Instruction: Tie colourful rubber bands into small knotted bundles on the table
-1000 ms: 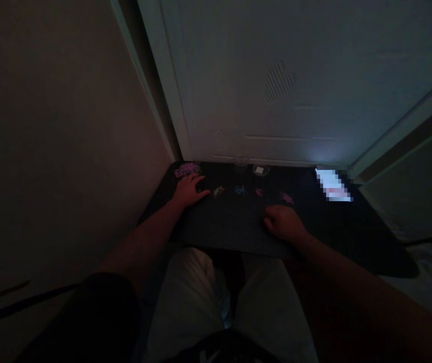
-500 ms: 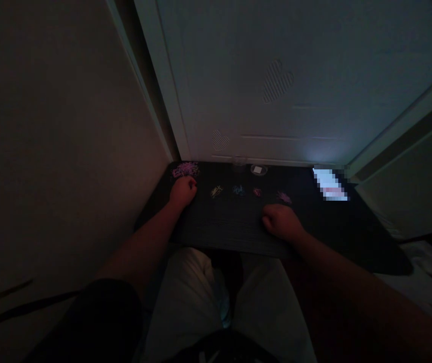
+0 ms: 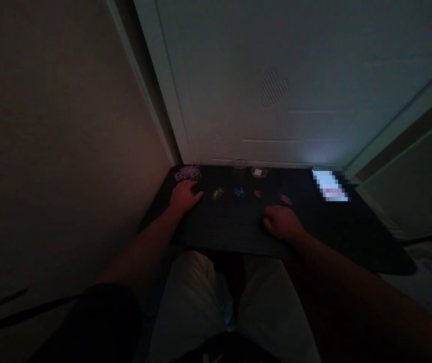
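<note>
My left hand (image 3: 184, 196) is at the near edge of a mixed heap of small pink and purple bits (image 3: 187, 173), which look like thin rubber bands. Its thumb stands apart from the fingers, and nothing shows in it. My right hand (image 3: 282, 222) rests on the dark table (image 3: 216, 227) with its fingers curled closed; what they hold, if anything, is hidden. Just beyond it lies a small purple pile (image 3: 284, 198). Between the hands are a yellowish pile (image 3: 218, 193), a blue pile (image 3: 239, 192) and a pink pile (image 3: 257, 193).
Along the back edge stand a clear round container (image 3: 239, 166) and a clear round lid (image 3: 259, 172) with a white label. A lit, blurred-out screen (image 3: 329, 185) lies at the back right. A white panel with heart patterns (image 3: 274, 88) rises behind the table. The light is dim.
My left hand has opened, its thumb moving away from the fingers, and shifted slightly right. My right hand stays almost in place. The view has tilted slightly.
</note>
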{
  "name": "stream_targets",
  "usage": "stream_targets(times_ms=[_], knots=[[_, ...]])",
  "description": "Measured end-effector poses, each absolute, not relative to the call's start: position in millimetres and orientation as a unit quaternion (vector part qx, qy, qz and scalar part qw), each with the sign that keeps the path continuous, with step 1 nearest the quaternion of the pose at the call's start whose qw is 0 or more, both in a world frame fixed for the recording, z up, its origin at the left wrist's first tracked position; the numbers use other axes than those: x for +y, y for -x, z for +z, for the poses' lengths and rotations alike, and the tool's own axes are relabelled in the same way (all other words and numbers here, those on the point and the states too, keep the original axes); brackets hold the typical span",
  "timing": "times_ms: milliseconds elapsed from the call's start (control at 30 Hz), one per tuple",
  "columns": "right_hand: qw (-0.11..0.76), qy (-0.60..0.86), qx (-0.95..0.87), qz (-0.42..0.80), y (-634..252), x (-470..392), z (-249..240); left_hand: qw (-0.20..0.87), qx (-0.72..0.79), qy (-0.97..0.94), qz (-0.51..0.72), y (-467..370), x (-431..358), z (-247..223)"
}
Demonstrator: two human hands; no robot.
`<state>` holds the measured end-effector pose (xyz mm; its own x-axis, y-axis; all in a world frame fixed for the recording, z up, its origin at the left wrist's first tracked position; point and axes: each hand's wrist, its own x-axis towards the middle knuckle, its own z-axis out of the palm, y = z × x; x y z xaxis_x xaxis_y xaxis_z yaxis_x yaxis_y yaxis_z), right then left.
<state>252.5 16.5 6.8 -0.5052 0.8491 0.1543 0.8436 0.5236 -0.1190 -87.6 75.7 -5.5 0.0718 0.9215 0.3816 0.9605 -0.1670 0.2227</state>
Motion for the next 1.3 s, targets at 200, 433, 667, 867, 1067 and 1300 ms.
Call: stream_targets(times_ms=[200, 433, 667, 867, 1067, 1300], knots=[[0.095, 0.491, -0.866, 0.017, -253, 16, 8, 0.039, -0.676, 0.71, -0.194, 89, 79, -3], [0.083, 0.496, -0.864, 0.016, -252, 16, 9, 0.045, -0.67, 0.707, -0.223, 94, 58, -2], [0.091, 0.496, -0.863, 0.009, -251, 16, 7, 0.014, -0.672, 0.71, -0.21, 100, 55, -7], [0.092, 0.498, -0.862, 0.005, -252, 16, 5, -0.015, -0.633, 0.746, -0.206, 102, 52, -6], [0.094, 0.505, -0.858, 0.01, -252, 17, 6, 0.005, -0.658, 0.723, -0.209, 101, 33, -6], [0.093, 0.512, -0.854, 0.013, -250, 15, 10, 0.016, -0.692, 0.696, -0.192, 96, 28, -1]])
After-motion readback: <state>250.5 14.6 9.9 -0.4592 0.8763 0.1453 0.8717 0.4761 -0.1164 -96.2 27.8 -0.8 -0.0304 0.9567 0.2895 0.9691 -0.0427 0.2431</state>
